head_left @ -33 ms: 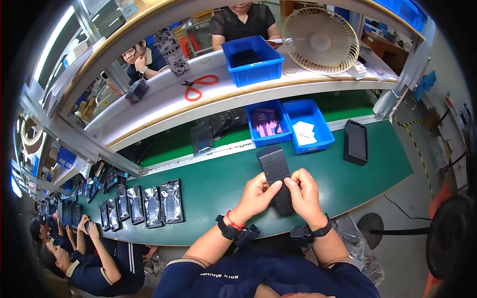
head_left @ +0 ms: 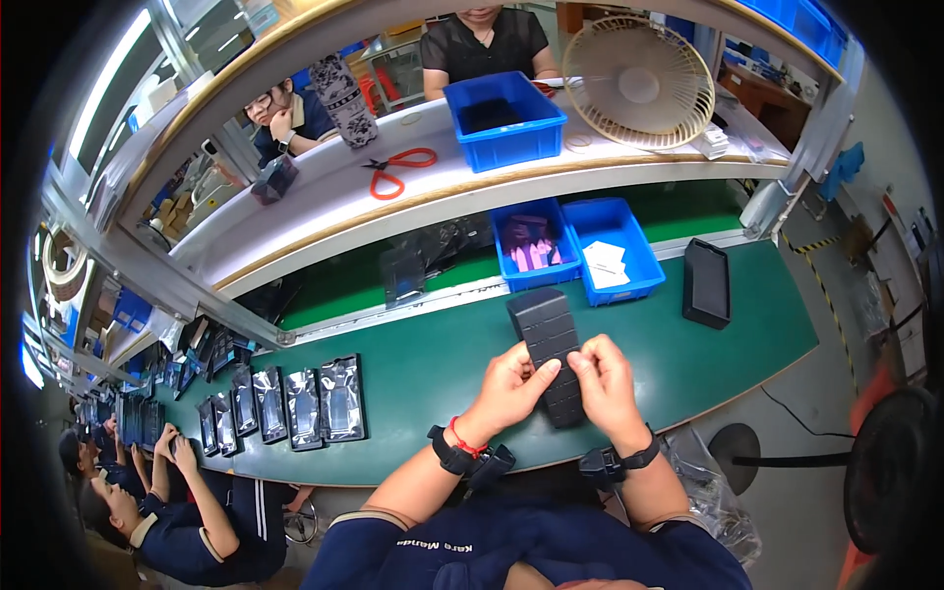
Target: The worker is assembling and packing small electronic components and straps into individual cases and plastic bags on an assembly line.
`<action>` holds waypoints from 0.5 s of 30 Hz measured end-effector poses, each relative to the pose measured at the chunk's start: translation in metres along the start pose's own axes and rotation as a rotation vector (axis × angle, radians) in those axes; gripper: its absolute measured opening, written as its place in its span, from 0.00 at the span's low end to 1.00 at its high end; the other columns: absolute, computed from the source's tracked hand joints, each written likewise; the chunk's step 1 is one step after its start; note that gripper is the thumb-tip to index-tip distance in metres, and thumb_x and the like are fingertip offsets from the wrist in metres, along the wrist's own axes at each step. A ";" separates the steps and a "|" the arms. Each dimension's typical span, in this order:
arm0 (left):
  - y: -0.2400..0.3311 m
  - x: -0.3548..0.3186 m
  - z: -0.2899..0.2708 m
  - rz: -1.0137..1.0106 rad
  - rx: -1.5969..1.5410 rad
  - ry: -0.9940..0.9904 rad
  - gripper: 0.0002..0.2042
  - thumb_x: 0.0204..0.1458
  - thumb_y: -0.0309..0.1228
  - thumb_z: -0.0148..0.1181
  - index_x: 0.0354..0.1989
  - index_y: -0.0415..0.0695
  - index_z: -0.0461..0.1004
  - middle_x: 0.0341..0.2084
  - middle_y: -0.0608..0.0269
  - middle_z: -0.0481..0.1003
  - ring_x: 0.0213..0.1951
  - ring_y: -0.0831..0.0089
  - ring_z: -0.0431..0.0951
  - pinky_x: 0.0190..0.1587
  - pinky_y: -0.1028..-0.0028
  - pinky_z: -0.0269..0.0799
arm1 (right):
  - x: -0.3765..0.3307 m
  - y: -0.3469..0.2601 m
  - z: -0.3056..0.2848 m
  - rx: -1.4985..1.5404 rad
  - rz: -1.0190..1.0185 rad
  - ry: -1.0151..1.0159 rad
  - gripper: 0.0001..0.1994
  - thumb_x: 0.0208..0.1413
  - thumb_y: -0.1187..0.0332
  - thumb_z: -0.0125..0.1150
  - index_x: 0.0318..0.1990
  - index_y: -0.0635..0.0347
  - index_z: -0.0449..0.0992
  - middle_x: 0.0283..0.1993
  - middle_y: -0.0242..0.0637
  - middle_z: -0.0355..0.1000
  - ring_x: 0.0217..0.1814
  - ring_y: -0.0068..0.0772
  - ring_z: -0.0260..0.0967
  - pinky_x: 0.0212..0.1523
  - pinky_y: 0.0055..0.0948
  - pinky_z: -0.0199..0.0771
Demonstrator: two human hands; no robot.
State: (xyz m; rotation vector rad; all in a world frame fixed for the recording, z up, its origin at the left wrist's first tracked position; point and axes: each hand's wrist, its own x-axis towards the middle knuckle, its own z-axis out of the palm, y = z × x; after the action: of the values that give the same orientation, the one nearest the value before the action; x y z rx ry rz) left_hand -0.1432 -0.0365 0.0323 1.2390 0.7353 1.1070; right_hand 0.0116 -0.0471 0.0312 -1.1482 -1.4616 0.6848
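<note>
My left hand and my right hand hold a long black box-like piece between them, above the green tabletop. Grooves cross its upper face, and its far end tilts slightly to the left. The left fingers wrap its left edge with the thumb lying on top. On the other edge, the right thumb and fingers pinch it near the middle. My palms hide parts of its sides. To the right, a black open tray of similar length rests on the table.
Several black trays in clear film stand in a row at left. Beyond my hands are a blue bin of pink pieces and a blue bin of white cards. Red-handled scissors and a fan occupy the shelf. Co-workers sit left and opposite.
</note>
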 end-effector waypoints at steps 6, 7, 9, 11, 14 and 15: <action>0.022 -0.014 -0.043 0.013 0.169 0.114 0.05 0.55 0.28 0.56 0.33 0.40 0.70 0.25 0.74 0.71 0.27 0.88 0.69 0.30 0.82 0.68 | 0.011 0.057 -0.095 0.531 0.400 0.116 0.09 0.61 0.64 0.50 0.31 0.57 0.68 0.27 0.22 0.64 0.29 0.12 0.60 0.32 0.18 0.63; 0.024 -0.017 -0.049 -0.022 0.232 0.098 0.05 0.55 0.29 0.57 0.33 0.41 0.70 0.23 0.75 0.70 0.26 0.88 0.68 0.29 0.82 0.67 | 0.013 0.064 -0.110 0.533 0.435 0.165 0.09 0.61 0.64 0.50 0.32 0.58 0.69 0.28 0.24 0.65 0.29 0.14 0.62 0.33 0.19 0.65; 0.022 -0.023 -0.057 -0.004 0.268 0.116 0.07 0.55 0.30 0.57 0.31 0.41 0.69 0.20 0.75 0.69 0.23 0.89 0.65 0.25 0.82 0.63 | 0.015 0.071 -0.137 0.027 0.622 0.221 0.08 0.57 0.63 0.56 0.36 0.58 0.70 0.28 0.28 0.67 0.29 0.21 0.63 0.35 0.23 0.67; 0.030 -0.030 -0.061 -0.077 0.481 0.120 0.09 0.54 0.31 0.58 0.30 0.41 0.66 0.18 0.72 0.68 0.21 0.88 0.63 0.22 0.81 0.60 | 0.008 0.077 -0.127 -0.818 0.019 0.536 0.10 0.51 0.65 0.61 0.36 0.60 0.71 0.28 0.30 0.67 0.28 0.23 0.62 0.32 0.25 0.67; 0.036 -0.036 -0.054 -0.024 0.491 0.129 0.09 0.56 0.30 0.55 0.29 0.41 0.63 0.15 0.69 0.65 0.18 0.86 0.60 0.20 0.78 0.58 | 0.011 -0.001 -0.043 -0.310 0.123 0.279 0.10 0.48 0.68 0.63 0.35 0.60 0.71 0.29 0.31 0.67 0.28 0.22 0.63 0.31 0.24 0.67; 0.036 -0.037 -0.051 0.018 0.492 0.132 0.09 0.57 0.30 0.54 0.30 0.40 0.63 0.14 0.69 0.65 0.17 0.84 0.60 0.20 0.78 0.58 | 0.007 -0.008 -0.014 -0.092 0.109 0.113 0.09 0.48 0.69 0.64 0.34 0.60 0.71 0.29 0.30 0.68 0.30 0.20 0.64 0.32 0.22 0.67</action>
State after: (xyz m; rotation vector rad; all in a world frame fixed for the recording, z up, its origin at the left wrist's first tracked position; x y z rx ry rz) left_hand -0.2114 -0.0546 0.0509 1.5935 1.1455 1.0634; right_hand 0.0228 -0.0462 0.0443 -1.3246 -1.3549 0.6222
